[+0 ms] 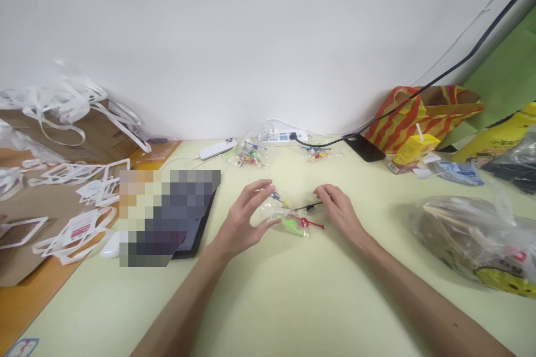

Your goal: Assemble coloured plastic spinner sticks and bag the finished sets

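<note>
In the middle of the light green table lies a small clear plastic bag (272, 212) with coloured plastic pieces in and about it. My left hand (247, 217) is at the bag's left side, its thumb and fingers spread apart, the fingertips close to the plastic. My right hand (340, 209) pinches the end of a thin black stick-like piece (310, 208) that reaches left to the bag. A red piece with a round head (307, 223) sits at the bag's right edge, beside a bright green piece (293, 227). Whether these two are inside the bag I cannot tell.
Two more bags of coloured pieces (252, 156) (317, 152) lie near the power strip (281, 136). A tablet (195, 228) stands left, a phone (366, 148) back right. A filled plastic bag (473, 245) and yellow drink carton (412, 153) are right; white straps (75, 234) left.
</note>
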{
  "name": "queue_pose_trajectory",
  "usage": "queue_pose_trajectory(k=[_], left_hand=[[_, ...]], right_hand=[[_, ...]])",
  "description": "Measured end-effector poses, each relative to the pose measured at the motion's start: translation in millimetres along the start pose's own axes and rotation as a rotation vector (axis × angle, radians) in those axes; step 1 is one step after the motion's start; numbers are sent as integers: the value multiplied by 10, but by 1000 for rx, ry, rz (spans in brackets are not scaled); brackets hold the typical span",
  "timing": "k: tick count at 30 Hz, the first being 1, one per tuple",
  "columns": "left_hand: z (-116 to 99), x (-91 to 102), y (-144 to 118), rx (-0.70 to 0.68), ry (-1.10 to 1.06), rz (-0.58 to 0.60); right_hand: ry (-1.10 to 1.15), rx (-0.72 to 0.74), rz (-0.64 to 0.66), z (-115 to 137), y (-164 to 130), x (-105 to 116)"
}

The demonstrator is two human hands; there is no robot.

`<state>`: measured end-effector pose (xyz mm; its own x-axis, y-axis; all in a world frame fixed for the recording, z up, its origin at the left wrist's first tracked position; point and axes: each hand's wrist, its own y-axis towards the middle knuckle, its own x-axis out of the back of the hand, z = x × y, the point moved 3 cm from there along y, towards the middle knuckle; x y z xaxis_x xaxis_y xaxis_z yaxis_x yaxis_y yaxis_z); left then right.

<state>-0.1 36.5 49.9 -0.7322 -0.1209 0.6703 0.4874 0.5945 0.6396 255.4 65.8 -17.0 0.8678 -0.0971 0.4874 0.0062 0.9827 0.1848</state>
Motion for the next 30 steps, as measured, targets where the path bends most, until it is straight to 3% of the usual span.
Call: queue_pose_trajectory(k=[2,6,10,13,18,24,27,30], left_hand=[[-4,0,3,-8,23,17],[24,37,3,28,41,-72],[16,10,5,14,20,6],[6,38,12,40,1,-88],[13,32,14,27,10,-46],[83,161,29,47,43,-122],[115,189,27,72,46,-157],[121,139,13,82,36,-114]], right_hand=[[-3,-7,-2,7,-5,-1],[4,1,4,28,-17,-1],[-5,-11,7,27,-14,-3],[-20,-6,8,19,-9,-10],[-43,17,6,-2,-11,-25],[-83,54,-2,-22,9,-23],[-147,109,14,13,5,-22],[-285,242,92,118,-45,-46]])
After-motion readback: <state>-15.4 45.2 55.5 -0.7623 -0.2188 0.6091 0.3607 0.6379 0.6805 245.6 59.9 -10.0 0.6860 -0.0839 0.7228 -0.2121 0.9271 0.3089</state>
